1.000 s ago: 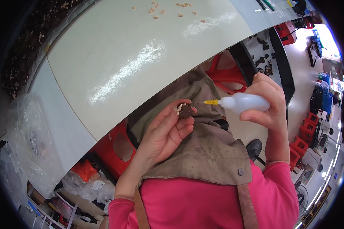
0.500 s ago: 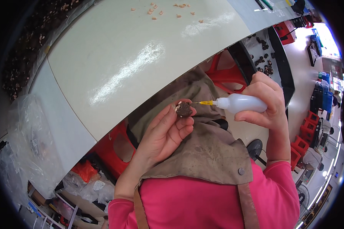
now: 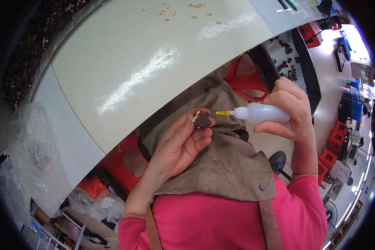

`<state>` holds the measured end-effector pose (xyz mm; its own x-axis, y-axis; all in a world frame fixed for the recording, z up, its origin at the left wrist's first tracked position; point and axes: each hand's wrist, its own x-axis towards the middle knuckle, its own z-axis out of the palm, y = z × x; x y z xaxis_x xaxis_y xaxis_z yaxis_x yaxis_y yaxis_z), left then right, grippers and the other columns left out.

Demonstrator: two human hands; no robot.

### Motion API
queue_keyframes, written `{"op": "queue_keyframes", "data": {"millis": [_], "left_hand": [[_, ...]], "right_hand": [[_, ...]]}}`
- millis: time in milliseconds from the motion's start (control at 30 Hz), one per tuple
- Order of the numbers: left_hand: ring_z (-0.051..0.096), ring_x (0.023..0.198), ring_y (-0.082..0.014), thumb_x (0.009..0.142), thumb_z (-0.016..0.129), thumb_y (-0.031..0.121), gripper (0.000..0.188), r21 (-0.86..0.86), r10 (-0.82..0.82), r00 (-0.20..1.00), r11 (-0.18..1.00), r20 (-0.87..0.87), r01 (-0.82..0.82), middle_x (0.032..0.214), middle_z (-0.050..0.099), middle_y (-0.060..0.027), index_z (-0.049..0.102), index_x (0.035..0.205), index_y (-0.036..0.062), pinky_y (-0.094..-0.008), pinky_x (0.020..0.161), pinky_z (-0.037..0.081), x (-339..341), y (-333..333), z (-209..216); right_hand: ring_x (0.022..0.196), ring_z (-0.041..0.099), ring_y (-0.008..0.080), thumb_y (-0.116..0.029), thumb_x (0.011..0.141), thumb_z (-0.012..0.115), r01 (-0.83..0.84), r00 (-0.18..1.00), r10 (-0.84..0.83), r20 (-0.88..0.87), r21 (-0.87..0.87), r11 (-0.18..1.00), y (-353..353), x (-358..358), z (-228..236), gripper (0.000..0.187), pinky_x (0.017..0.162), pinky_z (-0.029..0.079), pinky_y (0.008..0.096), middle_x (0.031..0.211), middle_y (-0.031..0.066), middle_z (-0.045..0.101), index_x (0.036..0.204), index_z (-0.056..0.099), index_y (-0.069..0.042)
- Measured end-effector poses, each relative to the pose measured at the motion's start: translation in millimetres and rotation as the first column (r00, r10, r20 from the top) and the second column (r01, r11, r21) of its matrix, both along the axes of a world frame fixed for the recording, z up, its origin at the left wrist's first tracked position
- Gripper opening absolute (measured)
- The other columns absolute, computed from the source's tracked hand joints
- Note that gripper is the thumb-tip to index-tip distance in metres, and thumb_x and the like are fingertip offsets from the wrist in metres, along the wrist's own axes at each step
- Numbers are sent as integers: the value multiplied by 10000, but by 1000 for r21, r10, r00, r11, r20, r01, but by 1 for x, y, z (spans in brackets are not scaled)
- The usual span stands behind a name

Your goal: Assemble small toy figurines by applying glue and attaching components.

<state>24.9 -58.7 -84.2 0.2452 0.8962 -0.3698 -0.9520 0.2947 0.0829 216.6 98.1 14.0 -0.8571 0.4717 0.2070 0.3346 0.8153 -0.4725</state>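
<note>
Above my lap, my left hand [image 3: 177, 143] pinches a small dark brown lump [image 3: 202, 120] with pale bits on its left side. What the lump is made of I cannot tell. My right hand [image 3: 291, 108] is wrapped round a translucent white squeeze bottle [image 3: 264, 113], which lies sideways and points left. From its neck runs a yellow needle tip [image 3: 223, 113] with a thin metal needle. The needle's end meets the upper right of the lump; whether it goes in is too small to see. Several pale bits [image 3: 167, 19] are scattered on the far part of the white table [image 3: 125, 54].
A dark tray [image 3: 310, 62] with several brown lumps is at the right, beyond my right hand. Many dark lumps [image 3: 18, 62] lie at the far left. Clear plastic bags [image 3: 33, 154] hang by the table's left corner. Red stools [image 3: 243, 79] stand below the table edge.
The lump has turned slightly between my left fingers. My right hand and the bottle have shifted a little to the left, bringing the needle closer against the lump.
</note>
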Motion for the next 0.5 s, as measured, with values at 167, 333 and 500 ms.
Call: {"op": "queue_keyframes", "data": {"millis": [167,333,500], "left_hand": [[606,922,-149,959,465,222,383,-4,-5,1000,1000,9,5,1102,542,-132,400,1265,2,-277,785,537,-1,1,0],[609,917,-150,958,466,224,380,-11,-6,1000,1000,5,6,1094,545,-132,404,1259,0,-274,781,539,0,1,-1],[609,917,-149,958,468,226,382,-10,-5,1000,1000,8,5,1089,545,-132,406,1258,-1,-272,777,539,1,0,-2]], "right_hand": [[569,446,207,-376,555,814,-6,1000,6,-1,10,1000,1,0,-1,410,503,350,306,624,30,466,702,569,-81],[570,447,205,-378,551,813,-1,1000,1,6,5,1000,0,1,0,414,504,351,305,624,28,464,698,567,-80],[571,444,204,-376,546,814,-2,1000,2,10,13,1000,-1,2,-1,415,504,348,305,623,28,455,699,566,-81]]}}
